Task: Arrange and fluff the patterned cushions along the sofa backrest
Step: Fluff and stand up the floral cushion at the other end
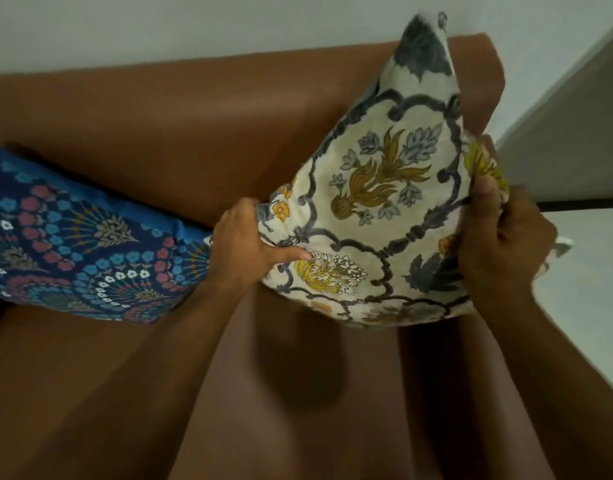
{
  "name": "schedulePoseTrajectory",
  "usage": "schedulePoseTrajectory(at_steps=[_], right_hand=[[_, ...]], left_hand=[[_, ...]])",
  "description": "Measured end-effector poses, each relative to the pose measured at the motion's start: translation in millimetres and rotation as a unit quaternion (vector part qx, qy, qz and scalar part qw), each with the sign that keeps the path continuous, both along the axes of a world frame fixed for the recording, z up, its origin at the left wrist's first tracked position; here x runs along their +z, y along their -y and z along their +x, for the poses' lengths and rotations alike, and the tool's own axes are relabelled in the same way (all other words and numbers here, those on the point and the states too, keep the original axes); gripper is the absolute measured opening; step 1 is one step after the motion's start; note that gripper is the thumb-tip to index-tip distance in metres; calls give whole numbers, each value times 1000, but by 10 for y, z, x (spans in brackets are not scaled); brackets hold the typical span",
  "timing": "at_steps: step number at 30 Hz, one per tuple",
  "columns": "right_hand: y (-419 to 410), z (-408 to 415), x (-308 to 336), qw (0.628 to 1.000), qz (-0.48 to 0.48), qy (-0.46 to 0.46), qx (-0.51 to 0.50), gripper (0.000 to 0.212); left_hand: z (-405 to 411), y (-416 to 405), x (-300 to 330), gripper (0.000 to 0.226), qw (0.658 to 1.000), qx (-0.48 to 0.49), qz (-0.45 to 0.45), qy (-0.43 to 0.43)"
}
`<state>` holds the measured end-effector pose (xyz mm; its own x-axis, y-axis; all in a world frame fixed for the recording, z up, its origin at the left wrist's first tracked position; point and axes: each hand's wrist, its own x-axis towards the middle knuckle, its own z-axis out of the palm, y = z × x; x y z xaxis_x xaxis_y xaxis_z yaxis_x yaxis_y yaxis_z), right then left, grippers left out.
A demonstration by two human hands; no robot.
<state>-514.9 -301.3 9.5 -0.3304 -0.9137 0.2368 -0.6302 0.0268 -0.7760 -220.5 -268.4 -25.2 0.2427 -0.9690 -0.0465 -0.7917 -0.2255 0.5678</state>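
A cream cushion with grey scrollwork and yellow flowers stands on one corner above the brown sofa seat, at the sofa's right end, its top corner reaching past the backrest. My left hand grips its left edge, thumb pressed on the front. My right hand grips its right edge. A dark blue cushion with pink and blue flowers lies tilted against the backrest at the left, close beside my left hand.
A pale wall runs behind the sofa. To the right of the sofa's end lies light floor and a grey panel or door. My two forearms reach up from the bottom of the view.
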Motion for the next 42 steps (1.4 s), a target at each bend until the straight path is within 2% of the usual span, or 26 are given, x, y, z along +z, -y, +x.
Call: schedulePoseTrajectory(at_steps=[3, 6, 8, 11, 14, 17, 19, 21, 23, 25, 26, 28, 30, 31, 35, 37, 39, 40, 42], right_hand=[[116, -122, -63, 999, -10, -28, 12, 45], [220, -259, -273, 997, 25, -68, 18, 30], [285, -274, -303, 996, 10, -77, 35, 25], [258, -293, -302, 996, 2, -84, 33, 42], [140, -323, -209, 994, -10, -102, 40, 64], [13, -377, -294, 986, 1, -96, 138, 61], [-23, -460, -476, 978, 29, -132, 158, 61], [15, -594, -631, 970, 87, -181, 134, 66], [87, -715, -620, 973, 123, -184, 67, 77], [105, -757, -511, 985, 92, -147, 12, 79], [66, -702, -408, 990, 52, -131, 17, 77], [-62, -513, -304, 985, 0, -147, 91, 76], [-85, -371, -424, 966, 30, -205, 156, 80], [-62, -346, -507, 960, 63, -223, 155, 82], [161, -506, -586, 957, 157, -210, 123, 75], [132, -602, -553, 953, 132, -228, 148, 74], [108, -610, -483, 959, 95, -224, 143, 75], [99, -581, -445, 966, 93, -206, 130, 70], [81, -503, -401, 971, 118, -176, 113, 52]], left_hand=[[-85, 263, -116, 119, 998, -42, 0, 36], [-143, 402, -203, 127, 994, -81, 44, 61], [-150, 400, -231, 129, 993, -85, 60, 56], [-127, 371, -226, 133, 992, -91, 64, 56], [-170, 275, -100, 135, 996, -65, 10, 52], [-396, 116, -38, 128, 993, -76, -49, 79], [-522, 103, -122, 122, 988, -117, -28, 93], [-527, 190, -163, 122, 991, -113, 12, 67], [-505, 243, -105, 118, 996, -80, 2, 34], [-558, 116, 18, 105, 997, -41, -61, 5], [-622, -2, 75, 98, 995, -31, -94, -2], [-742, -209, 35, 96, 991, -68, -109, 34], [-778, -233, -155, 105, 986, -123, -62, 92], [-758, -170, -235, 108, 985, -128, -41, 108], [-643, 96, -175, 111, 983, -156, -39, 94], [-578, 32, -114, 119, 991, -117, -25, 62], [-534, -22, -69, 131, 999, -31, 25, 34], [-533, -37, -57, 131, 999, -3, 44, 22], [-544, 14, -28, 115, 999, 11, 30, 4]])
